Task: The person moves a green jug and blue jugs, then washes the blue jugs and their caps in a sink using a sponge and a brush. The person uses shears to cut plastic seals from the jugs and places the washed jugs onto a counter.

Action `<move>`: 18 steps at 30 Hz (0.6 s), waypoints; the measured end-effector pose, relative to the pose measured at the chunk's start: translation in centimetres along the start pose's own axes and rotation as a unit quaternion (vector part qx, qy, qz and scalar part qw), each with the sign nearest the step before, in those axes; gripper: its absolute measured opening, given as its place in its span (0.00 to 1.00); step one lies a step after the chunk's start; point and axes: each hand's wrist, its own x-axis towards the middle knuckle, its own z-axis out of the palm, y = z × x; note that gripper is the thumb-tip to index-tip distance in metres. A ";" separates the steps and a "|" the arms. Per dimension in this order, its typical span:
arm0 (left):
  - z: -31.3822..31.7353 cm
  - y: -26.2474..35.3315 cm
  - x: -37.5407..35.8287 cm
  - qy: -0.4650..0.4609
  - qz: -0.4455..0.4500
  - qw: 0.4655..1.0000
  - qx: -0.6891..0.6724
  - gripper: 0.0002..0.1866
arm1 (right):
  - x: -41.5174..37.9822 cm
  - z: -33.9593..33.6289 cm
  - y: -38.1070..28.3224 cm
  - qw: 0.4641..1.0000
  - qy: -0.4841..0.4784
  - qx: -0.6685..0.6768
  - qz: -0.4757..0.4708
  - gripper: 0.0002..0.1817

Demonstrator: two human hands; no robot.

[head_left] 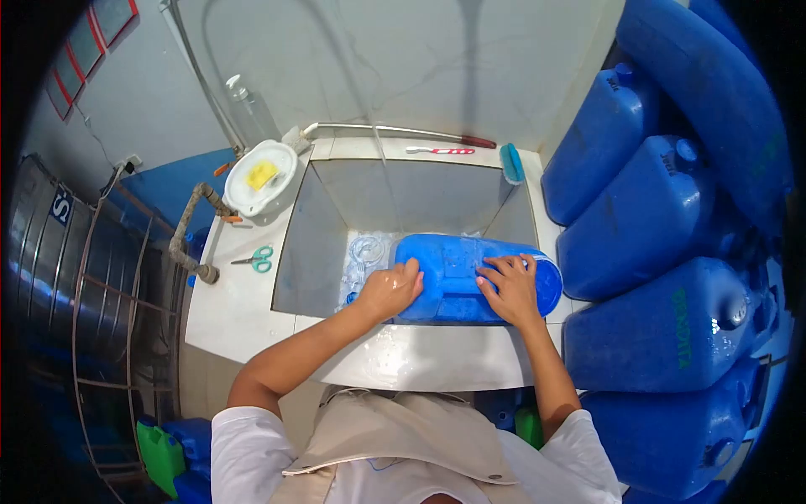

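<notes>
A blue plastic jug (457,265) lies on its side across the front of a sink basin (311,252), its round blue end over the right rim. My left hand (389,290) is closed against the jug's left part; whatever its fingers hold, if anything, is hidden. Spread flat on top of the jug near its right end is my right hand (512,290), fingers apart. To the left of the jug, a coiled whitish thing (365,252) and suds lie in the basin, with a small blue cap (352,297) near my left wrist.
Large blue jugs (630,218) are stacked along the right. Around the basin are a white tub (239,197) with a yellow sponge (261,175), scissors (262,259), a teal brush (511,163) and a red-handled rod (477,141). A pipe (180,244) stands up at the left.
</notes>
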 end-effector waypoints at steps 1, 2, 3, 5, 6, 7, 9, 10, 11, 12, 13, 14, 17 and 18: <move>0.1 0.4 -0.4 -0.028 -0.114 0.992 -0.052 0.14 | -0.3 -0.1 -0.3 1.000 -0.001 -0.003 0.005 0.15; 0.1 -0.1 -0.7 -0.028 -0.121 0.991 -0.051 0.14 | -0.5 -0.1 -0.5 1.000 -0.004 0.001 0.000 0.15; -0.4 -0.5 -1.0 -0.033 -0.095 0.993 -0.063 0.15 | -0.7 -0.1 -0.6 1.000 -0.005 0.006 0.006 0.15; -1.1 -1.1 -1.5 -0.038 -0.073 0.994 -0.076 0.17 | -0.8 -0.3 -0.7 1.000 -0.008 0.011 0.010 0.15; -3.4 -0.4 -1.6 -0.038 -0.090 0.986 -0.137 0.18 | -0.3 -0.5 -0.7 0.998 -0.043 0.019 0.037 0.15; -4.7 -0.1 -1.7 -0.038 -0.105 0.974 -0.197 0.20 | 0.5 -1.3 -1.0 0.995 -0.076 0.027 0.065 0.15; -4.2 -0.6 -2.6 -0.043 -0.002 0.984 -0.175 0.24 | 2.1 -2.1 -1.0 0.986 -0.129 0.044 0.094 0.15; -3.8 -0.9 -3.1 -0.051 0.100 0.982 -0.149 0.29 | 2.7 -1.6 -0.6 0.982 -0.106 0.121 0.094 0.16; -3.3 -1.2 -3.2 -0.048 0.095 0.983 -0.149 0.29 | 3.5 -1.3 -0.3 0.972 -0.083 0.198 0.094 0.16; -3.2 -1.1 -2.9 -0.114 -0.006 0.976 -0.186 0.28 | 4.7 -1.8 -0.8 0.975 -0.086 0.193 0.068 0.16; -3.4 -1.3 -2.5 -0.176 -0.105 0.954 -0.220 0.29 | 5.8 -1.8 -1.0 0.976 -0.084 0.193 0.061 0.16; -3.5 -1.4 -2.2 -0.171 -0.106 0.955 -0.217 0.29 | 7.1 -1.9 -1.0 0.975 -0.108 0.187 0.056 0.16; -5.3 -0.7 -1.7 -0.310 -0.200 0.923 -0.112 0.31 | 11.2 -1.7 -1.3 0.969 -0.153 0.192 0.030 0.17; -4.6 -0.7 -2.4 -0.145 -0.054 0.982 -0.109 0.29 | 12.9 -1.3 -1.4 0.962 -0.177 0.206 0.013 0.17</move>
